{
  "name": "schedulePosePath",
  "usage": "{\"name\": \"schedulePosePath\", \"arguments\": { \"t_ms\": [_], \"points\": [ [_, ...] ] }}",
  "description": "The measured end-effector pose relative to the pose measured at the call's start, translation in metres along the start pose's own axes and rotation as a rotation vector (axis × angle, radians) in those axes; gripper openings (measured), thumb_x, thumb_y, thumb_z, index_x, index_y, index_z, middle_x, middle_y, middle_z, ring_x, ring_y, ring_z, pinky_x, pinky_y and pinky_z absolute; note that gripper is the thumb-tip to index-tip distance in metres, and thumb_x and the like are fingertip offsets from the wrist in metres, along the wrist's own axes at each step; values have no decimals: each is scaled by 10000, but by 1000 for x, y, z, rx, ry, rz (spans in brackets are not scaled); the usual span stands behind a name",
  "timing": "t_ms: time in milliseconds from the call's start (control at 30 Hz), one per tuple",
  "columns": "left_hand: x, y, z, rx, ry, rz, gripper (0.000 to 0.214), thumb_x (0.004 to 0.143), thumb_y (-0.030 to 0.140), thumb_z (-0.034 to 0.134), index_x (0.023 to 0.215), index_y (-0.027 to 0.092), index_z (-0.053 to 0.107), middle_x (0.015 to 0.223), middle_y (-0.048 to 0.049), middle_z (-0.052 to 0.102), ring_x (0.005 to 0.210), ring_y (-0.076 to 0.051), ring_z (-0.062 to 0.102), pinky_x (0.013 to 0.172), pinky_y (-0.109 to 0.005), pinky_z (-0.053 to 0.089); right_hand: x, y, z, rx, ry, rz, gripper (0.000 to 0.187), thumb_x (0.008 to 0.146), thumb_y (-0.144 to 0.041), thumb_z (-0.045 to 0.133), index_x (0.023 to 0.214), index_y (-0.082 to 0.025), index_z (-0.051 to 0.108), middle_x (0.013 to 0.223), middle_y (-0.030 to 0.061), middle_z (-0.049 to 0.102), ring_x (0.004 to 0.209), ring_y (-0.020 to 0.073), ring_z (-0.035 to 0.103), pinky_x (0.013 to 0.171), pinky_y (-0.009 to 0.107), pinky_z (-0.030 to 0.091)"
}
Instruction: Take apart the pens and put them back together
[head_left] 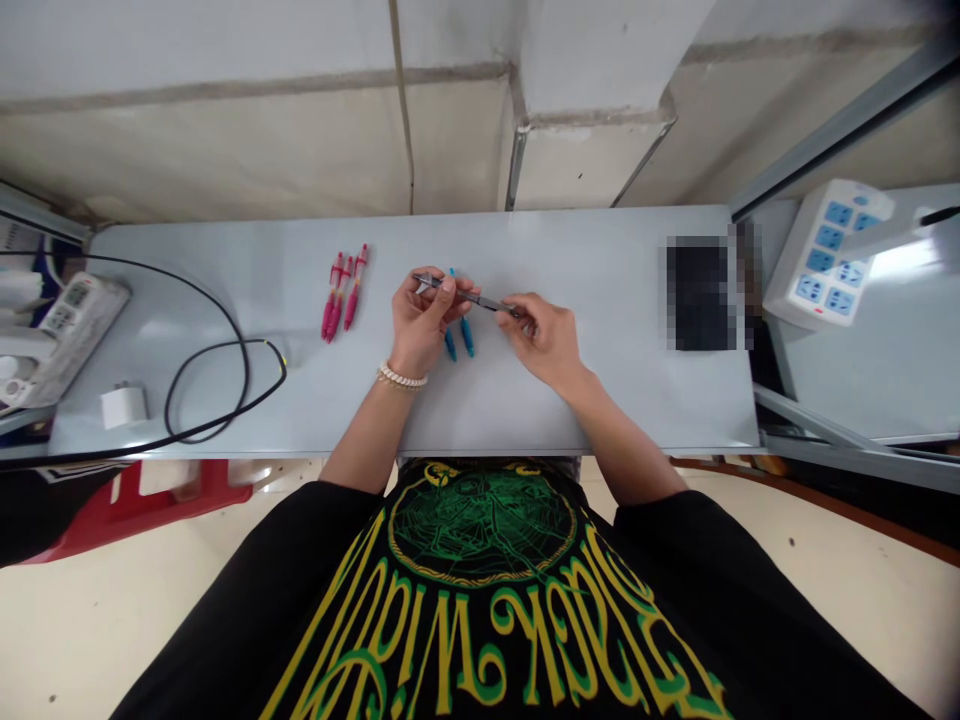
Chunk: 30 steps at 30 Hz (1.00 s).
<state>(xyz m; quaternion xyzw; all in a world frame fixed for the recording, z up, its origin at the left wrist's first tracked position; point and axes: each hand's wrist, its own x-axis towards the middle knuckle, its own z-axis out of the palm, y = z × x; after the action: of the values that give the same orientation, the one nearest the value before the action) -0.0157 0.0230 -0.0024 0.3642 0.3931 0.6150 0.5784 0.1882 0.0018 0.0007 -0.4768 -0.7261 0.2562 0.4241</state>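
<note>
- Head view: left hand [424,325] fingers clamped together on one end of a slim grey pen [472,298]
- Right hand [544,340] fingertips pinched on its other end
- Pen held above grey table [600,405], over blue pens [466,338]
- Pink pens [344,295] lie left, apart

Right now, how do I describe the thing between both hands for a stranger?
On the long pale grey table, find the left hand and right hand near the middle. Between them is a slim dark grey pen. Unlike the blue pen pieces and pink-red pens, it is off the table.
</note>
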Motion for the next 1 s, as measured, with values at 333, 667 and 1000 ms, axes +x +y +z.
{"name": "schedulePosePath", "arguments": {
  "t_ms": [333, 667, 1000],
  "points": [
    [0, -1, 1, -13, -6, 13, 595, 747, 589, 1018, 1000, 247, 602, 904, 6, 812, 876, -179, 851, 696, -205, 658, 0, -1, 2, -13, -5, -21, 622, 1099, -776, 439, 1082, -230, 737, 853, 37, 753, 643, 149, 597, 648, 305, 475],
    [-2, 11, 9, -85, -24, -100, 572, 814, 719, 917, 879, 249, 596, 860, 9, 749, 825, -174, 799, 784, -287, 689, -4, 1, 5, -127, -73, -10, 616, 1129, -728, 409, 1033, -213, 733, 740, 20, 699, 612, 148, 572, 629, 298, 407],
    [-2, 39, 1, -308, 119, -212, 736, 1098, 717, 479, 588, 231, 269, 511, 55, 187, 412, -96, 269, 387, -231, 351, -6, 2, 6, -97, -108, -120, 538, 1136, -668, 457, 1132, -209, 737, 869, 49, 775, 678, 147, 656, 692, 291, 497]
  ]
}}
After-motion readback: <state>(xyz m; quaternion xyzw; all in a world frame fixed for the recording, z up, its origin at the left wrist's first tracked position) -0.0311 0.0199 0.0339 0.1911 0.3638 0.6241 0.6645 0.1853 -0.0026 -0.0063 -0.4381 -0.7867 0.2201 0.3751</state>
